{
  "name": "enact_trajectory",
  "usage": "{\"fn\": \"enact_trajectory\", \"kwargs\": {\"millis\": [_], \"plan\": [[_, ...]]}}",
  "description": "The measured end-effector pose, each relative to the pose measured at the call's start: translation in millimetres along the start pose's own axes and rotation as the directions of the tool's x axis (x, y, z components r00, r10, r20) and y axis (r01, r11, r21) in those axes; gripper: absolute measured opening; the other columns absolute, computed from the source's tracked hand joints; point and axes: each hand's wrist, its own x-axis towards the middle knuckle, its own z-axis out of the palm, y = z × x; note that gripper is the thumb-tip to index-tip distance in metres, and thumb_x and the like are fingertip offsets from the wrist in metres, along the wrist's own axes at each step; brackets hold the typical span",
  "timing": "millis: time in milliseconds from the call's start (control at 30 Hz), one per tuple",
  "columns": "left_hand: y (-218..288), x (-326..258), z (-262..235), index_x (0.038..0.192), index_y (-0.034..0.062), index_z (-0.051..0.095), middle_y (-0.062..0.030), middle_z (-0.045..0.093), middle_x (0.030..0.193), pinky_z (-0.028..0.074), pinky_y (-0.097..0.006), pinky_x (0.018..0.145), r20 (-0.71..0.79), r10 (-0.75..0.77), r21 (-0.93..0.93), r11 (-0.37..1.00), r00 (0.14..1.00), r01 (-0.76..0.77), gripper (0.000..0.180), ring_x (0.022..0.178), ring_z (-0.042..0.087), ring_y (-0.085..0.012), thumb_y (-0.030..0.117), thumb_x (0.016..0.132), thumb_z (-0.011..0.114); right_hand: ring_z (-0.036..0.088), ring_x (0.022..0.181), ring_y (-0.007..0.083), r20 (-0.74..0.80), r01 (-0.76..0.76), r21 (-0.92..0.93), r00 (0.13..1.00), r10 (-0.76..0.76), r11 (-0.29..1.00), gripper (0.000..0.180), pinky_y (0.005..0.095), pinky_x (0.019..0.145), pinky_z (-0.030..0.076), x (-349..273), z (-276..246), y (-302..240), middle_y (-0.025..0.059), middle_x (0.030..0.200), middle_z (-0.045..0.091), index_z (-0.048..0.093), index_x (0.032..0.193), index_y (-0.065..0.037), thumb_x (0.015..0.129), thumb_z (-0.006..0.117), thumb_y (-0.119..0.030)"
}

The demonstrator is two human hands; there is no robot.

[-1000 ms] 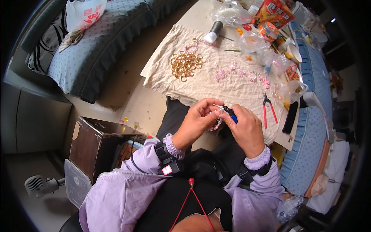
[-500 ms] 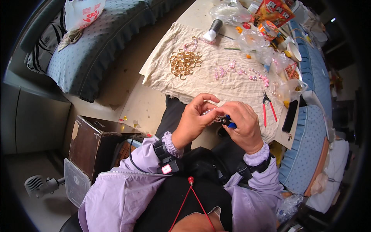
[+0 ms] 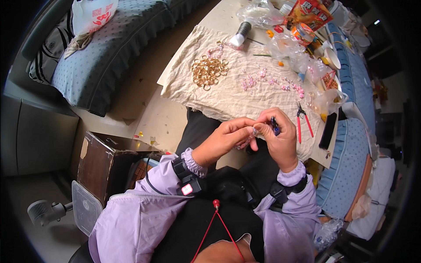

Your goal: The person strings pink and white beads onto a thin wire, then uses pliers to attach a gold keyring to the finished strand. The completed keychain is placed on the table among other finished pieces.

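In front of me, just off the table's near edge, both hands meet at a small strand of clear and pinkish beads [image 3: 242, 144]. My left hand [image 3: 221, 139] is closed on the strand, which hangs below its fingers. My right hand [image 3: 280, 142] holds small blue-handled pliers [image 3: 275, 126] tucked among its fingers, and its thumb and forefinger pinch the strand's end against the left fingertips. The fingers hide the pliers' jaws and the exact piece pinched. A pile of gold rings [image 3: 208, 72] and scattered pink beads [image 3: 272, 81] lie on the cloth beyond.
A beige cloth [image 3: 184, 85] covers the table. At right lie red-handled pliers [image 3: 300, 122] and a black oblong thing [image 3: 328, 131]. A spool of thread [image 3: 241, 34], plastic bags [image 3: 261, 16], and an orange-labelled jar [image 3: 302, 34] stand farther back. A brown box [image 3: 101, 162] sits low at left.
The blue-handled pliers have swung up and away from the strand into my right hand. My fingertips have come together on the strand, and the left fingers have straightened.
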Motion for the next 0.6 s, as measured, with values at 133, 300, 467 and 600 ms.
{"fn": "enact_trajectory", "kwargs": {"millis": [133,300,467,600], "plan": [[8,-1,-3,0.138,0.0025,0.063,-0.0063,0.075,0.095,0.037,-0.021,0.066,0.050,-0.072,-0.039,0.997,0.996,0.074,0.035,0.071,0.052,-0.0026,0.024,0.111,0.059,0.060,0.083,0.0148,0.011,-0.131,0.154,0.991,0.130,0.979,0.018,0.0297,0.076,0.050,1,0,-2,0.0062,0.096,0.062,0.068,0.098,0.002,0.095,0.083,-0.008],[10,0,-2,0.129,0.0044,0.065,-0.0084,0.076,0.089,0.038,-0.020,0.059,0.011,-0.097,-0.075,0.992,0.995,0.098,0.027,0.059,0.043,-0.0019,0.022,0.108,0.060,0.058,0.089,0.0130,0.076,-0.166,0.134,0.985,0.157,0.977,0.019,0.0278,0.080,0.049,0,0,-2,0.0053,0.105,0.061,0.068,0.096,0.000,0.098,0.082,-0.012],[13,1,-10,0.122,0.0067,0.068,-0.0064,0.076,0.084,0.037,-0.020,0.055,0.059,-0.159,-0.050,0.986,0.985,0.162,0.023,0.058,0.045,-0.0016,0.023,0.107,0.063,0.059,0.088,0.0134,0.072,-0.108,0.079,0.992,0.103,0.991,0.018,0.0279,0.079,0.049,0,1,-7,0.0056,0.103,0.061,0.068,0.096,0.001,0.097,0.081,-0.011],[8,1,-7,0.118,0.0088,0.069,-0.0053,0.077,0.084,0.036,-0.019,0.054,-0.008,-0.122,-0.033,0.992,0.993,0.121,0.021,0.058,0.047,-0.0009,0.026,0.107,0.065,0.059,0.087,0.0142,0.060,-0.073,0.040,0.996,0.071,0.997,0.017,0.0285,0.078,0.049,2,0,-10,0.0065,0.102,0.062,0.069,0.095,0.001,0.097,0.081,-0.010]]}}
